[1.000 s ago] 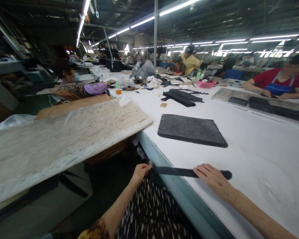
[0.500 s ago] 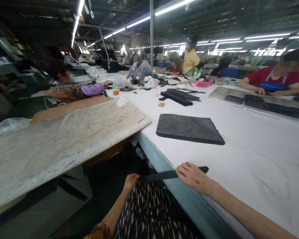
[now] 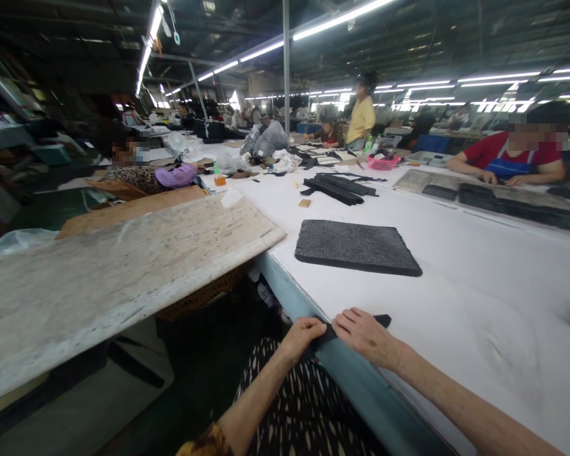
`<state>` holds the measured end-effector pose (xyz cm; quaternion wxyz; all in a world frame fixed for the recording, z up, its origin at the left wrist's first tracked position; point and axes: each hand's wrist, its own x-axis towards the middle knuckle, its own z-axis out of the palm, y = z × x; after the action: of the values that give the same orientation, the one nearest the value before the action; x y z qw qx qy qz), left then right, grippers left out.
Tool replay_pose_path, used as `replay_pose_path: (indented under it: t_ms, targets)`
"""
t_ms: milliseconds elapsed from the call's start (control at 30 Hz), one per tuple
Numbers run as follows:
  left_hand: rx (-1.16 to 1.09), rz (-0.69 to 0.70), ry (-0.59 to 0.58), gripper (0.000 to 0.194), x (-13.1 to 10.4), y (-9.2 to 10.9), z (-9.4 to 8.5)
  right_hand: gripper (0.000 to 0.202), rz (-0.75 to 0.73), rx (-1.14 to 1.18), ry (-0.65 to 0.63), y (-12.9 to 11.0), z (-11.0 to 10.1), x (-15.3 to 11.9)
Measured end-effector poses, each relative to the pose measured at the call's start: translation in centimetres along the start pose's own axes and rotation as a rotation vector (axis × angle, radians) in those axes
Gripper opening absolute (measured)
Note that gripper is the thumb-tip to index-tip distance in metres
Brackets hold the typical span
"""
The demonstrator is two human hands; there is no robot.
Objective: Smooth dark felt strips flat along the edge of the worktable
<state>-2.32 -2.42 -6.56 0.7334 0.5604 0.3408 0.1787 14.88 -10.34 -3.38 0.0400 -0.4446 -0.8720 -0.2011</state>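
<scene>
A dark fabric strip [image 3: 383, 320] lies over the edge of the white table [image 3: 456, 304], its far end on the tabletop. My right hand [image 3: 365, 334] presses on it at the edge, fingers together. Close beside it, my left hand [image 3: 304, 337] pinches the strip between thumb and fingers, just off the edge. Part of the strip is hidden under my hands. Beyond them a stack of dark grey rectangular pieces [image 3: 356, 246] rests flat on the table.
A worn board [image 3: 123, 259] spans the left side. Farther back are dark strips [image 3: 335, 188], a small tan block [image 3: 304, 203] and a pink basket [image 3: 382, 163]. A person in red [image 3: 496, 152] works at the right; others sit or stand behind.
My left hand has moved right along the strip, up to the table edge and near my right hand. My right hand has stayed nearly in place.
</scene>
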Motion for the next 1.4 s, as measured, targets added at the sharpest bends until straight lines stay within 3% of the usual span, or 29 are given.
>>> replay_pose_path:
  t_ms: [400, 533, 700, 867, 1100, 1300, 1400]
  targets:
    - [0.157, 0.025, 0.021, 0.035, 1.5, -1.0, -0.6, 0.027, 0.123, -0.022, 0.055, 3.1, -0.2, -6.4]
    - [0.188, 0.028, 0.047, 0.038, 1.5, -2.1, -2.0, 0.025, 0.095, -0.045, 0.045, 2.1, 0.0, -4.5]
    - [0.221, -0.003, 0.100, 0.040, -0.4, -3.1, -4.8, 0.022, 0.021, -0.034, -0.018, 0.5, 0.0, -1.0]
    - [0.250, -0.070, 0.116, 0.035, -3.1, -1.2, -6.1, 0.021, 0.001, -0.021, -0.056, 0.8, -0.1, -1.1]
    - [0.353, -0.049, 0.135, 0.032, -4.8, 2.2, -4.6, 0.031, 0.077, -0.072, -0.058, 1.4, -0.4, -3.4]
    - [0.448, -0.003, 0.158, 0.033, -5.1, 2.7, -4.4, 0.035, 0.235, -0.089, -0.083, 2.6, -0.7, -6.6]
    - [0.476, 0.002, 0.153, 0.037, -5.1, 2.8, -4.2, 0.033, 0.427, 0.070, -0.076, 3.1, -2.0, -6.6]
